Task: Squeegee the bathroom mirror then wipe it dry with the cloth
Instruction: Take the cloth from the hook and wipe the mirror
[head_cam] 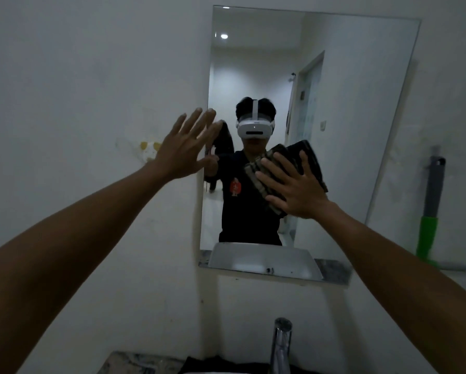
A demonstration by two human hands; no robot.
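Right hand fingers spread flat, pressing cloth on mirror

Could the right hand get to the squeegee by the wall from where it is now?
Probably yes. The right hand is pressing the cloth flat on the mirror; the squeegee stands to its right with nothing between, but the hand would have to drop or shift the cloth.

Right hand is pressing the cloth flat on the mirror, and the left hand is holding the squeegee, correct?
Not quite. The head view shows the left hand empty, fingers spread at the mirror's left edge. The squeegee leans against the wall to the right. The right hand does press the cloth flat.
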